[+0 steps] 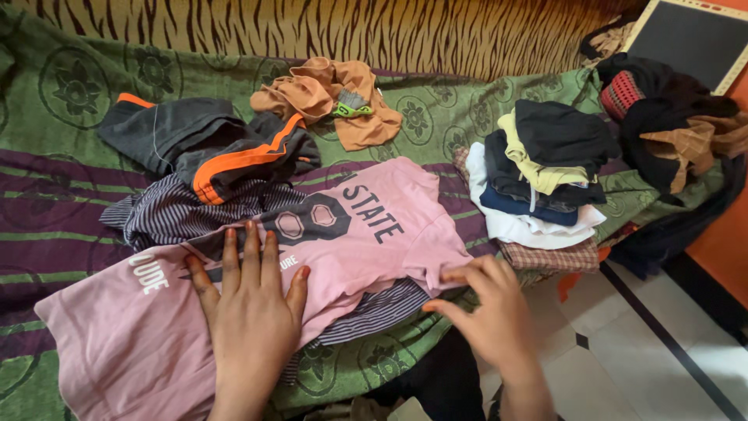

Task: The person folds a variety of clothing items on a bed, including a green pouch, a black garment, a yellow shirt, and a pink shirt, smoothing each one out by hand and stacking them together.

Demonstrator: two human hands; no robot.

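Observation:
A pink T-shirt (366, 234) with dark printed lettering lies spread on the bed. My left hand (249, 300) rests flat on its middle, fingers apart. My right hand (487, 308) pinches the edge of the shirt's sleeve near the bed's front edge. Under the pink shirt lies a striped grey garment (175, 214), part of it showing below the shirt as well.
A dark garment with orange stripes (218, 148) and a crumpled tan garment (331, 101) lie farther back on the green patterned bedsheet (70, 93). A stack of folded clothes (538, 179) sits at right, loose dark clothes (670, 117) beyond it. Tiled floor (623, 343) lies at lower right.

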